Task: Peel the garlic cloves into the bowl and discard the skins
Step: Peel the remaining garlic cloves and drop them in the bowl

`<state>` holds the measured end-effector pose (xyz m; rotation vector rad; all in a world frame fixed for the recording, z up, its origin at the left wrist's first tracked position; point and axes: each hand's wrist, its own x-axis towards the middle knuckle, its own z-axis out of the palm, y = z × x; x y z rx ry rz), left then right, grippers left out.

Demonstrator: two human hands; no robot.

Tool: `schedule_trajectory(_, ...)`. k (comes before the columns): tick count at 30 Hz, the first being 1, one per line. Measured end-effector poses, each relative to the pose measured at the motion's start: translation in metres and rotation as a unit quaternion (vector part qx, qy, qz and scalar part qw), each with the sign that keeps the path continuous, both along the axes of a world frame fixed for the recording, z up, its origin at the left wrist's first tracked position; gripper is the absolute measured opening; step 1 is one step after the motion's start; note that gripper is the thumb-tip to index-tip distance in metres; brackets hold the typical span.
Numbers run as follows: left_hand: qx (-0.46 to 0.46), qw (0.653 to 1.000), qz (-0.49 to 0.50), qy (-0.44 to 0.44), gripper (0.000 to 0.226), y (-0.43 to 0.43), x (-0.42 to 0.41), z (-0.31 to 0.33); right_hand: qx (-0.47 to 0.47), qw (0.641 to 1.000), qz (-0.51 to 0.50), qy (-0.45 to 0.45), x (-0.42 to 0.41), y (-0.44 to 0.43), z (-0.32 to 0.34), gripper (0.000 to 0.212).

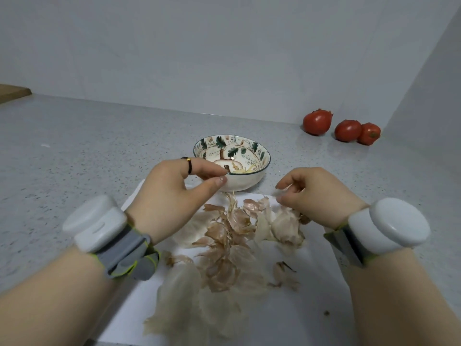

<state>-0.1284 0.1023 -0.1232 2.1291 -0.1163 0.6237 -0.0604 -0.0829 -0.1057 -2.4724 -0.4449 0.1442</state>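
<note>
Garlic skins, papery and pale brown to pinkish, lie heaped on a white sheet spread over a grey speckled counter. At the right of the heap sits a partly stripped garlic head, still wrapped in loose white skin. Just behind the sheet stands a white bowl painted inside with green leaves and a large mushroom. A few pale peeled cloves lie low against its near wall. The left hand reaches forward over the sheet to the bowl's near rim. Its thumb and forefinger stretch out almost straight with the tips close together, a narrow gap between them and nothing visible in it. A thin dark ring with a gold bead circles the forefinger. The right hand hovers right of the bowl, directly above the garlic head, with its fingers curled downward. The lowest fingertips meet the loose skin at the head's top, but I cannot tell whether they grip it. Each wrist carries a bulky white device on a grey strap edged in yellow-green, one on the left and one on the right. Three red tomatoes sit well apart from the bowl, in the far right corner where the counter meets plain pale walls. A wooden board's corner shows at the far left edge.
</note>
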Motion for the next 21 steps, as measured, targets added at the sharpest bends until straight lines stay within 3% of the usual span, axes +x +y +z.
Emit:
schedule_trajectory(3, 0.010, 1.000, -0.012, 0.008, 0.024, -0.001, -0.001, -0.001, -0.016, 1.000, -0.006, -0.016, -0.001, -0.004, 0.003, 0.027)
schedule_trajectory(5, 0.010, 1.000, -0.013, 0.013, 0.025, 0.002, 0.000, -0.002, -0.086, 0.996, 0.000, -0.011, -0.004, -0.004, 0.006, 0.035)
schedule_trajectory(7, 0.002, 1.000, -0.010, 0.015, 0.025, 0.005, 0.002, -0.004, -0.147, 0.989, 0.013, 0.010, -0.006, -0.005, 0.007, 0.037)
schedule_trajectory(10, 0.005, 1.000, -0.017, 0.019, 0.025, 0.007, 0.002, -0.004, -0.154, 0.987, 0.030, 0.031, -0.007, -0.007, 0.006, 0.031)
schedule_trajectory(14, 0.007, 0.999, -0.034, 0.021, 0.026, 0.005, 0.002, -0.005, -0.085, 0.994, 0.054, 0.031, -0.008, -0.006, 0.007, 0.004)
schedule_trajectory(17, -0.012, 0.999, -0.045, 0.024, 0.026, 0.003, 0.000, -0.002, -0.013, 0.999, 0.040, -0.010, -0.004, -0.003, 0.005, 0.016)
schedule_trajectory(21, -0.033, 0.995, -0.091, 0.025, 0.012, -0.012, -0.012, 0.007, 0.206, 0.978, -0.004, -0.032, -0.006, 0.007, 0.005, 0.019)
